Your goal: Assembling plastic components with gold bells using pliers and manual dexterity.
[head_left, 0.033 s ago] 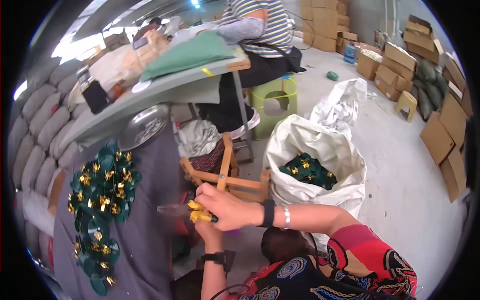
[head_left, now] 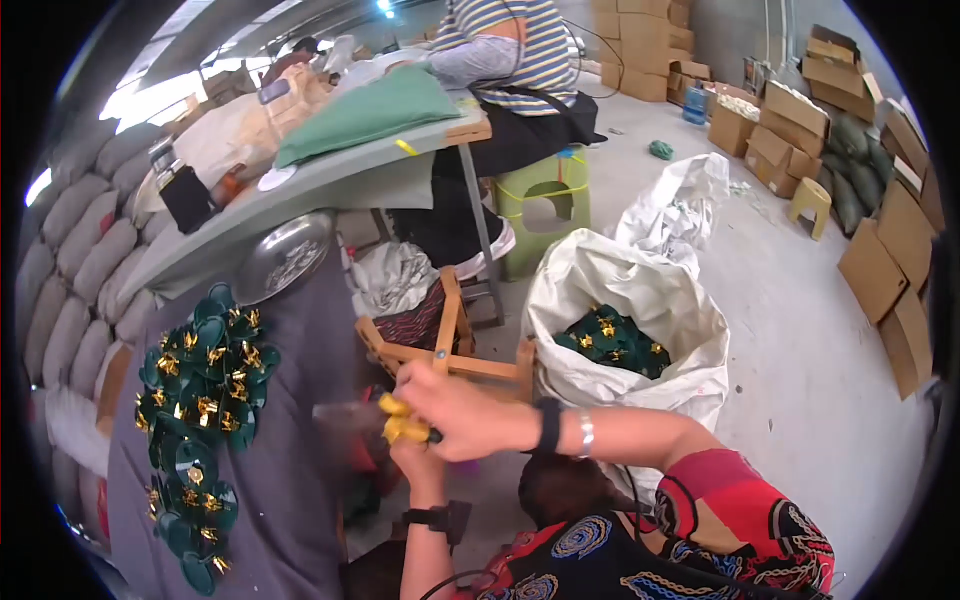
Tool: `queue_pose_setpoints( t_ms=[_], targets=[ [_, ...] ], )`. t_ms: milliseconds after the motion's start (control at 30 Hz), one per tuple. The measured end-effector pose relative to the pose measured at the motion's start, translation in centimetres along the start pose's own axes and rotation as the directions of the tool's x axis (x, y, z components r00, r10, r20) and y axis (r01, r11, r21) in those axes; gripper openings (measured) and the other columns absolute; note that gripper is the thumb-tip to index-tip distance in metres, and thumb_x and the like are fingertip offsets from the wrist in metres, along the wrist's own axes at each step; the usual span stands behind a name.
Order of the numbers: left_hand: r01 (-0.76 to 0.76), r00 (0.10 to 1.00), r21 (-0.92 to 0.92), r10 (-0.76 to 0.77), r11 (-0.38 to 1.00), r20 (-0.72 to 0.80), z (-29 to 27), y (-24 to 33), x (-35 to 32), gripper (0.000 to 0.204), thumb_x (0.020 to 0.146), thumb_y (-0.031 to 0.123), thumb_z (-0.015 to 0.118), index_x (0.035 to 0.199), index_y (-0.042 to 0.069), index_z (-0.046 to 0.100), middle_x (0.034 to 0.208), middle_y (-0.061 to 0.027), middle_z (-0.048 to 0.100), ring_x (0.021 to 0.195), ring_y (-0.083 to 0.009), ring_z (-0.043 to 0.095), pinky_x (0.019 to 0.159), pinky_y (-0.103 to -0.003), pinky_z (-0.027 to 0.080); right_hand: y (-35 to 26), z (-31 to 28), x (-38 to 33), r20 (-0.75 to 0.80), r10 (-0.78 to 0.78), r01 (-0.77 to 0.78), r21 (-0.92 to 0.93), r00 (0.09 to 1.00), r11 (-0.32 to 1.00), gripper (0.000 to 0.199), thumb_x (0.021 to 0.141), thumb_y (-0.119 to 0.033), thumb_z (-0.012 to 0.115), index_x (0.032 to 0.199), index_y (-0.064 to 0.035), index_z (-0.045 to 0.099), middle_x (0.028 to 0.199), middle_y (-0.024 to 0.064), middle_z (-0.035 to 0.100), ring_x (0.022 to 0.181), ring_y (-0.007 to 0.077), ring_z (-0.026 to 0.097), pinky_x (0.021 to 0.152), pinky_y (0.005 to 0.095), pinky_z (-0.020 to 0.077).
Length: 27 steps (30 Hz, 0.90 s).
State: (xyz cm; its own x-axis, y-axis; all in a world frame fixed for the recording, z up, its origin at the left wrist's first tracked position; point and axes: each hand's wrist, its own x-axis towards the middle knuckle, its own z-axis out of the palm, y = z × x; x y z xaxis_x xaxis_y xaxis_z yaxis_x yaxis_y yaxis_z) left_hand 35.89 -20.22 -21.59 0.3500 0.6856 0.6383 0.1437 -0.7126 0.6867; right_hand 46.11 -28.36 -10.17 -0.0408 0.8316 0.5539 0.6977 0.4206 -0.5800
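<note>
My right hand [head_left: 450,408] is closed on pliers with yellow handles [head_left: 402,418]; the jaws [head_left: 345,416] point left and are smeared by motion. Close under it is my left hand [head_left: 415,462], its fingers hidden by the right hand and the pliers, so what it holds does not show. Left of both hands, a pile of dark green round pieces with gold-coloured metal fittings [head_left: 205,405] lies on a grey cloth [head_left: 300,420]. A round metal dish [head_left: 290,256] with small bits inside stands at the far end of that cloth.
A white woven sack [head_left: 625,262] holding similar green pieces stands right of my hands. Beyond the wooden frame [head_left: 440,355], a person in a striped top [head_left: 500,50] sits by a table with a green cushion [head_left: 375,110]. Cardboard boxes [head_left: 785,150] stand at right, stacked grey sacks [head_left: 85,250] at left.
My right hand and the pliers have shifted very slightly and look more blurred. The whole view has moved a little; the green pieces stay where they were on the cloth.
</note>
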Motion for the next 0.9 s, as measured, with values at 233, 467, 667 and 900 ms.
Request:
queue_pose_setpoints(
  t_ms=[233,467,667,900],
  targets=[
    [0.387,0.827,-0.538,-0.024,0.749,0.562,6.3,12.0,5.7,0.046,0.087,0.016,0.065,0.128,-0.003,0.055,0.125,-0.0201,0.06,0.114,-0.0298,0.059,0.098,-0.036,0.045,-6.4,-16.1,-4.5,-0.453,-0.185,-0.114,-0.556,0.872,0.823,0.059,0.062,-0.002,0.067,0.119,-0.0002,0.052,0.118,0.0203,0.049,0.109,0.036,0.049,0.092,0.0413,0.042],
    [-0.264,0.948,-0.11,0.278,0.958,0.152,1.4,11.7,5.8,0.064,0.079,0.014,0.07,0.136,0.002,0.044,0.125,-0.0224,0.053,0.118,-0.041,0.047,0.101,-0.047,0.039,-5.9,-14.7,-8.8,-0.521,-0.188,-0.003,-0.344,0.833,0.939,0.065,0.064,0.005,0.056,0.128,0.001,0.046,0.121,0.0155,0.045,0.102,0.0228,0.052,0.075,0.0301,0.0498],
    [0.107,0.957,0.61,0.085,0.785,-0.278,-20.2,8.6,4.8,0.032,0.075,0.011,0.072,0.105,0.003,0.065,0.101,-0.0165,0.067,0.096,-0.0339,0.063,0.084,-0.043,0.051,-4.2,-10.5,-5.9,-0.454,-0.101,0.016,-0.187,0.885,0.982,0.05,0.062,0.004,0.055,0.111,0.0009,0.054,0.122,0.014,0.043,0.084,0.0169,0.053,0.073,0.0277,0.0478],
    [0.229,0.96,0.953,-0.206,0.196,-0.188,-35.6,6.9,3.6,0.034,0.07,0.005,0.064,0.103,0.011,0.069,0.096,-0.0129,0.067,0.092,-0.0349,0.062,0.08,-0.045,0.052,-5.6,-7.0,-1.4,-0.318,-0.148,0.131,-0.075,0.937,0.989,0.043,0.063,-0.001,0.061,0.105,0.0004,0.053,0.112,0.0159,0.047,0.102,0.0287,0.05,0.087,0.0327,0.0424]
  ],
)
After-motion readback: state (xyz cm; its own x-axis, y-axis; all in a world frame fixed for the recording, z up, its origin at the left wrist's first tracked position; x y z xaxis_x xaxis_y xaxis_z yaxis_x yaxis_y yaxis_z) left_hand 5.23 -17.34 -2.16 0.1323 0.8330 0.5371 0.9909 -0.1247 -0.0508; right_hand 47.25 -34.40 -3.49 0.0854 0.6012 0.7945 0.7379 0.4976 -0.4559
